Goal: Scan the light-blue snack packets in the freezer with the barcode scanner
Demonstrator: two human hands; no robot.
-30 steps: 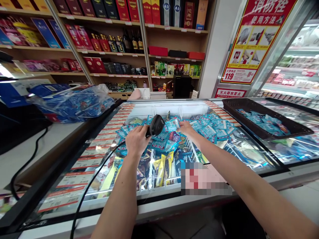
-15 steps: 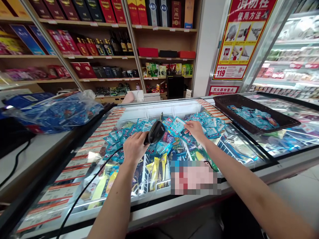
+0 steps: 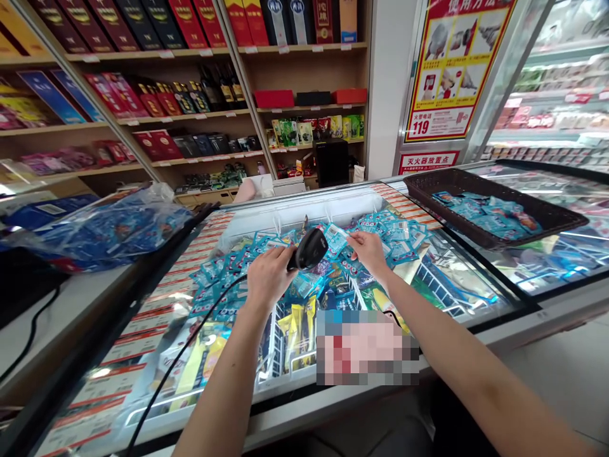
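Note:
My left hand (image 3: pixel 270 274) is wrapped round the handle of a black barcode scanner (image 3: pixel 311 249), whose cord runs down to the lower left. The scanner's head points right, close to a small blue packet (image 3: pixel 335 238). That packet is pinched by its edge between the fingers of my right hand (image 3: pixel 368 252), with its printed label side up. Around both hands, many similar blue packets (image 3: pixel 223 270) lie spread over the glass top of a chest freezer (image 3: pixel 266 387). More of them (image 3: pixel 404 238) are heaped beyond my right hand.
A dark brown tray (image 3: pixel 537 231) with several blue packets stands at the right. At the left, a clear plastic bag (image 3: pixel 137 219) of blue packets rests on a counter. A blurred-out item (image 3: pixel 366 349) lies at the freezer's front edge. Stocked shelves (image 3: pixel 190 117) stand behind.
The scanner in my left hand has moved right, closer to the held packet. My right hand keeps its pinch on the packet. The camera view has shifted slightly.

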